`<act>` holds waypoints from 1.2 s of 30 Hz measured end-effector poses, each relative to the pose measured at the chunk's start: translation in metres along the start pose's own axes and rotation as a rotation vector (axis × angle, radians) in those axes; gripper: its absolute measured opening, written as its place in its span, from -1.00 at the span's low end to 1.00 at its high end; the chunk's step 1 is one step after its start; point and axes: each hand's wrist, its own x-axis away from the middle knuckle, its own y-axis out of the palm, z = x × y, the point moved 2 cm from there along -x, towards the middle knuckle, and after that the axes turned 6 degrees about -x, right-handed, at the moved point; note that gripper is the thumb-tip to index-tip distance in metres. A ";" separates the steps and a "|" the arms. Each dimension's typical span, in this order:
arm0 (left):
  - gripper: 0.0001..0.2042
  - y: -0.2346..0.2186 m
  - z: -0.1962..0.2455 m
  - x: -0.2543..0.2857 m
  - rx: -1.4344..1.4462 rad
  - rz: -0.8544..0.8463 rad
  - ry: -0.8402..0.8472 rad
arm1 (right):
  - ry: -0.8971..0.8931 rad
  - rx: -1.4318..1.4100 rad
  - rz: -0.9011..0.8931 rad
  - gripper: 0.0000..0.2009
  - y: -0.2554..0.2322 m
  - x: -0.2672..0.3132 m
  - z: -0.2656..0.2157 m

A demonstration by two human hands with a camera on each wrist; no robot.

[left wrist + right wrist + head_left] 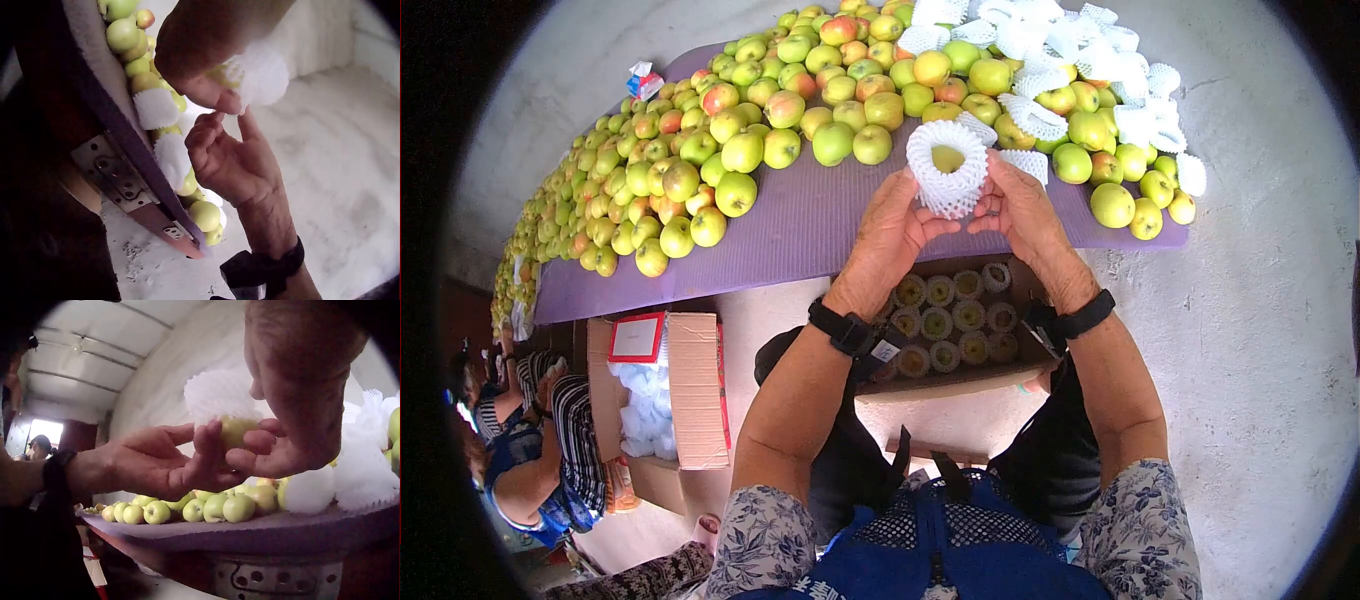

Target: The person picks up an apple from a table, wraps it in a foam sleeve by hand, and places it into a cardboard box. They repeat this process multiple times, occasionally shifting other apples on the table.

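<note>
Over the table edge, both my hands hold a yellow-green apple [947,158] partly inside a white foam net sleeve [945,195]. My left hand [892,222] grips its left side, and my right hand [1022,208] grips the right. In the right wrist view, the fingertips of both hands meet at the bare lower part of the apple [236,432], with the foam net [215,394] covering the top. The left wrist view shows the left hand [203,59] curled at the apple and the right hand [234,165] close below the net [265,75].
Many loose apples [740,150] cover the purple-topped table [800,215], with a pile of foam nets [1040,40] at the back right. Below the edge, a carton [960,385] holds netted apples in rows. Another carton [698,390] stands left, near a seated person [540,460].
</note>
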 end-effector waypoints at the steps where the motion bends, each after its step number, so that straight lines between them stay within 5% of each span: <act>1: -0.58 0.000 0.001 -0.001 -0.006 0.039 0.034 | 0.001 0.000 0.000 -0.71 -0.002 -0.001 0.001; 6: -0.59 -0.004 0.003 -0.003 -0.003 -0.008 0.007 | 0.043 -0.149 -0.144 -0.77 0.000 0.000 0.003; 19: -0.62 -0.004 0.003 -0.004 -0.033 -0.036 0.043 | -0.006 -0.050 -0.048 -0.82 0.006 0.006 -0.002; 30: -0.51 0.004 0.006 -0.004 0.075 -0.121 0.037 | 0.070 -0.207 -0.225 -0.87 0.007 0.006 -0.001; 36: -0.48 0.003 0.006 -0.001 0.082 -0.106 0.078 | 0.095 -0.138 -0.167 -0.88 0.008 0.009 0.008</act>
